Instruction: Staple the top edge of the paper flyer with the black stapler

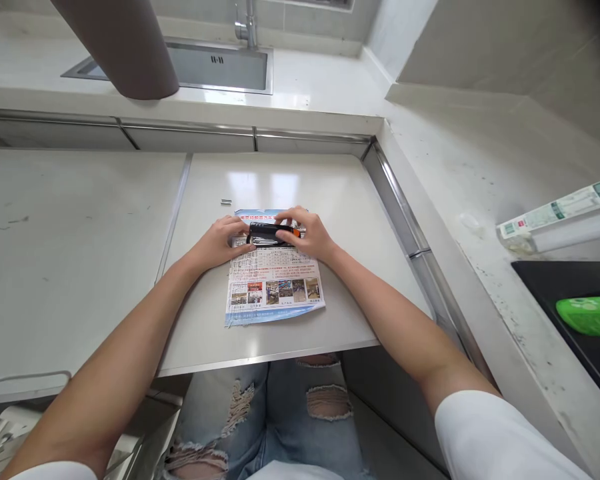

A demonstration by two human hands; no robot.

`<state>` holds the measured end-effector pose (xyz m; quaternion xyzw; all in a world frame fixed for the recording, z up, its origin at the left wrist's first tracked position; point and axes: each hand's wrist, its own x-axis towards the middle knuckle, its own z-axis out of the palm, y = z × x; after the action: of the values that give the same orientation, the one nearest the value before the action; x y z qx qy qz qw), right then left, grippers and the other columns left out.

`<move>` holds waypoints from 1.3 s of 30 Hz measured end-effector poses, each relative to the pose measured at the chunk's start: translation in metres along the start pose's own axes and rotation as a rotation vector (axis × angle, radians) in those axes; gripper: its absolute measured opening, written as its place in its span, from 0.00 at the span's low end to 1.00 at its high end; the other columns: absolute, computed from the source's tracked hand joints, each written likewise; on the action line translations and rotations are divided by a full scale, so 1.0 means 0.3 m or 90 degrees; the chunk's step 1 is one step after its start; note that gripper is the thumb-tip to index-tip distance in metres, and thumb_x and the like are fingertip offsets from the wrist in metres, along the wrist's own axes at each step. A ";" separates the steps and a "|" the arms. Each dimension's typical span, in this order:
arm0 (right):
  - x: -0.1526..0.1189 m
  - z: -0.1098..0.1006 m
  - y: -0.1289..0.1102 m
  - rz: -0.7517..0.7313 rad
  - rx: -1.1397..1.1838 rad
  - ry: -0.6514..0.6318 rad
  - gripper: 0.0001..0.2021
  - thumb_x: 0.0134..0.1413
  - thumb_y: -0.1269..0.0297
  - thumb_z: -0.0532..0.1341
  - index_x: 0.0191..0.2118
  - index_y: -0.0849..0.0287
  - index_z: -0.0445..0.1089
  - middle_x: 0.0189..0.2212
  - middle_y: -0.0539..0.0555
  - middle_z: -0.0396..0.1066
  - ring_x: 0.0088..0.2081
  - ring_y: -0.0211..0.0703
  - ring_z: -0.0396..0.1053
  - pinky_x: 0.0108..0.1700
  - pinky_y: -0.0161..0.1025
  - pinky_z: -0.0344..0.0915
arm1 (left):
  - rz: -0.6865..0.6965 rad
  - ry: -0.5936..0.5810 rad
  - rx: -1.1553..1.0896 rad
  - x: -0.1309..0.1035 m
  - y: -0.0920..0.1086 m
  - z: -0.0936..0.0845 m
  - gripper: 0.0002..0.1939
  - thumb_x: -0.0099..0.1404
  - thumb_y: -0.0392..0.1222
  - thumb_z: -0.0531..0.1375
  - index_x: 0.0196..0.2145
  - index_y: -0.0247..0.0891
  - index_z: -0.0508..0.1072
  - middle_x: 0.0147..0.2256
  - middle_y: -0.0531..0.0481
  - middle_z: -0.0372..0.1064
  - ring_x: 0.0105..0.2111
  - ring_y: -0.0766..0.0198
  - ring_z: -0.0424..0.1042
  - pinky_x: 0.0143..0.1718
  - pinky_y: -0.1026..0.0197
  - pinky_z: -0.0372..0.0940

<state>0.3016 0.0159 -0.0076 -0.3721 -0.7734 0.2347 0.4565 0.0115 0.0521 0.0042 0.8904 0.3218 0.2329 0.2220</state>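
A black stapler [269, 231] with an orange part at its right end lies across a printed leaflet [274, 297]. My left hand [223, 241] grips the stapler's left end between thumb and fingers. At the other end, my right hand [310, 233] is closed around it near the orange part, hiding some of that end. The leaflet's left side carries many small staple-like marks, and its lower right corner curls up a little. Two short strips of staples [226, 202] rest on the table beyond my left hand.
The white table [280, 343] meets a second white panel [80, 233] on the left. Behind are a counter with a sink [220, 70], a faucet [250, 27] and a brown column-like object [135, 53]. A long green-and-white box [560, 210] and green object [590, 315] are right.
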 end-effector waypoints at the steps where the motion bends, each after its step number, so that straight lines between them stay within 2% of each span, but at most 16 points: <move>1: 0.003 -0.012 -0.002 0.014 0.023 0.034 0.14 0.68 0.49 0.66 0.44 0.54 0.80 0.40 0.55 0.80 0.40 0.46 0.72 0.42 0.44 0.68 | 0.000 0.002 -0.003 0.001 0.000 -0.002 0.19 0.69 0.60 0.66 0.37 0.41 0.74 0.38 0.46 0.76 0.40 0.52 0.72 0.45 0.52 0.65; 4: 0.003 -0.053 -0.001 0.066 0.082 0.110 0.19 0.69 0.51 0.64 0.31 0.56 0.81 0.25 0.50 0.69 0.28 0.40 0.61 0.32 0.41 0.57 | 0.005 -0.001 -0.011 0.003 0.002 -0.007 0.18 0.68 0.58 0.67 0.36 0.41 0.74 0.37 0.47 0.75 0.38 0.54 0.71 0.43 0.54 0.64; 7: -0.004 -0.081 0.006 0.109 0.145 0.114 0.18 0.65 0.55 0.65 0.25 0.57 0.81 0.17 0.46 0.60 0.24 0.37 0.55 0.30 0.40 0.51 | 0.010 -0.004 -0.014 0.005 0.007 -0.009 0.18 0.67 0.57 0.68 0.33 0.41 0.71 0.34 0.49 0.73 0.35 0.57 0.69 0.41 0.55 0.62; 14: -0.005 -0.075 0.015 0.121 0.184 0.058 0.16 0.59 0.58 0.65 0.23 0.57 0.82 0.17 0.48 0.67 0.22 0.35 0.56 0.29 0.39 0.50 | 0.013 -0.008 -0.038 0.005 0.001 -0.005 0.21 0.65 0.58 0.70 0.31 0.42 0.69 0.31 0.51 0.69 0.32 0.58 0.66 0.38 0.57 0.61; 19: -0.001 -0.077 0.004 0.137 0.168 0.063 0.16 0.56 0.58 0.65 0.21 0.57 0.80 0.16 0.48 0.65 0.22 0.35 0.55 0.28 0.39 0.49 | 0.002 -0.009 -0.087 0.002 0.002 -0.007 0.20 0.65 0.60 0.71 0.34 0.42 0.74 0.35 0.48 0.73 0.35 0.56 0.70 0.37 0.57 0.64; 23: 0.000 -0.079 -0.006 0.144 0.152 0.062 0.16 0.55 0.59 0.64 0.19 0.57 0.78 0.15 0.47 0.61 0.22 0.35 0.54 0.28 0.38 0.48 | -0.013 -0.005 -0.112 -0.003 0.008 -0.013 0.20 0.65 0.61 0.71 0.37 0.42 0.77 0.38 0.45 0.76 0.38 0.54 0.73 0.41 0.54 0.68; 26: -0.001 -0.073 -0.002 0.145 0.132 0.067 0.16 0.54 0.61 0.63 0.17 0.57 0.72 0.15 0.46 0.57 0.22 0.35 0.51 0.28 0.38 0.45 | -0.020 -0.005 -0.088 -0.003 0.006 -0.014 0.20 0.64 0.61 0.71 0.34 0.42 0.77 0.37 0.45 0.76 0.38 0.52 0.73 0.42 0.52 0.68; 29: 0.000 -0.065 0.007 0.133 0.104 0.069 0.18 0.53 0.63 0.62 0.14 0.56 0.62 0.15 0.45 0.54 0.22 0.34 0.48 0.28 0.39 0.42 | -0.019 -0.007 -0.075 -0.002 0.004 -0.012 0.19 0.64 0.60 0.72 0.33 0.42 0.76 0.37 0.45 0.77 0.38 0.52 0.72 0.42 0.52 0.66; 34: 0.008 -0.066 0.014 0.094 0.065 0.046 0.22 0.52 0.65 0.60 0.16 0.55 0.47 0.17 0.44 0.46 0.23 0.32 0.42 0.29 0.40 0.39 | -0.022 -0.008 -0.077 -0.001 0.008 -0.011 0.18 0.65 0.58 0.71 0.33 0.41 0.76 0.38 0.45 0.77 0.39 0.52 0.72 0.42 0.52 0.65; 39: 0.013 -0.073 0.009 0.066 0.038 0.015 0.23 0.52 0.66 0.60 0.19 0.54 0.42 0.19 0.45 0.43 0.24 0.33 0.40 0.29 0.41 0.39 | -0.030 0.000 -0.083 -0.001 0.009 -0.013 0.19 0.64 0.59 0.71 0.32 0.41 0.74 0.36 0.46 0.75 0.36 0.54 0.71 0.39 0.54 0.65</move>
<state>0.3205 0.0211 0.0029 -0.4003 -0.7405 0.2765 0.4636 0.0103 0.0510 0.0088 0.8663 0.3267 0.2480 0.2851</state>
